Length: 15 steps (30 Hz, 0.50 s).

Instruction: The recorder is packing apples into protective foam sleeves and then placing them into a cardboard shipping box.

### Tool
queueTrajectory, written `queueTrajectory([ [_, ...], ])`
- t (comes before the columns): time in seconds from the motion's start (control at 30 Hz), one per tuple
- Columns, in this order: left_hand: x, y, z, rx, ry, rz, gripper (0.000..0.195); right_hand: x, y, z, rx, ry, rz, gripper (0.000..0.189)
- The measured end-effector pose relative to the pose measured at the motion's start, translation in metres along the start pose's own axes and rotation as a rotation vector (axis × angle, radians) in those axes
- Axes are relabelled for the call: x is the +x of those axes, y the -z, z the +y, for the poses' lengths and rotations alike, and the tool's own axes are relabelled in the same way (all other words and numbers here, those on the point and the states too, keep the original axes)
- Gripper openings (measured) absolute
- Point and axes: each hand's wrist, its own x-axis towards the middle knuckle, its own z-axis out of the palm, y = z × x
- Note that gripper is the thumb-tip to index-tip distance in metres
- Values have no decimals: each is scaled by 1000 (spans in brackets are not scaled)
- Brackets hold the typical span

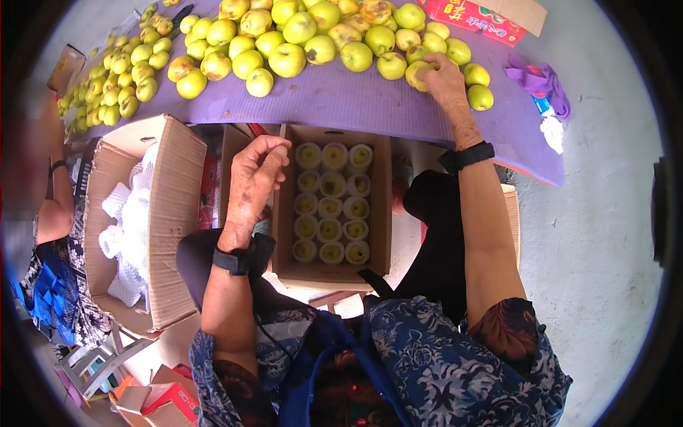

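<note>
Green-yellow apples (287, 60), some with brown patches, lie heaped on the purple ribbed tabletop (341, 101). My right hand (445, 80) reaches onto the heap's right part, its fingers on a yellow-green apple (418, 76); whether they grip it, I cannot tell. My left hand (261, 168) hangs above the left edge of an open cardboard box (333, 275), its fingers curled and thumb against the forefinger, with nothing visible in them. In that box, apples in white foam nets (331, 207) stand in rows of three.
At the left stands an open carton (176, 224) holding white foam nets (130, 229). Beyond it sits a co-worker, an arm (61, 197) near more apples. A red printed box (475, 18) and a purple cloth (541, 85) lie on the table's right part. Red cartons (171, 400) lie at lower left.
</note>
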Motion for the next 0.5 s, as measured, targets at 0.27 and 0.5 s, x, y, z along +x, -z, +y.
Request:
queueTrajectory([
  [0.27,1,3,-1,-106,-37,-49,16,-9,21,-25,884,-76,-279,44],
  [0.5,-8,-8,12,-243,-185,-164,68,-54,6,-109,883,175,-631,39],
])
